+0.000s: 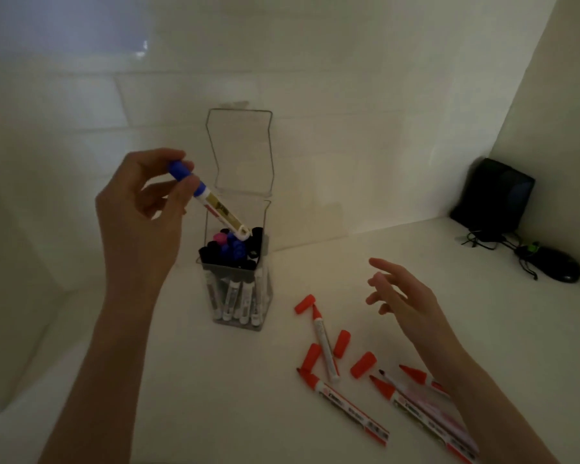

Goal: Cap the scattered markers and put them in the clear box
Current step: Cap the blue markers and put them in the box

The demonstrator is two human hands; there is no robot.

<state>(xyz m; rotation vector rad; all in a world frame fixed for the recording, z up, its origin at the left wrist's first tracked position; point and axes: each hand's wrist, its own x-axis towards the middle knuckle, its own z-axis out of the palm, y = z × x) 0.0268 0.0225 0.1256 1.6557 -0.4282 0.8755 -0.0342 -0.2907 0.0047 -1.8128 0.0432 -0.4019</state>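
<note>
Four uncapped red markers (345, 406) and four loose red caps (363, 364) lie near the empty, spread right hand (406, 303); left hand (138, 209) pinches one capped blue marker (215, 205), tail touching the clear box (238, 296) mouth

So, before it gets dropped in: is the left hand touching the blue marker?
Touching. The head view shows the left hand pinching the blue marker with its fingers at the cap end, above the clear box.

Black speaker (494, 195); black mouse (554, 267)
</note>
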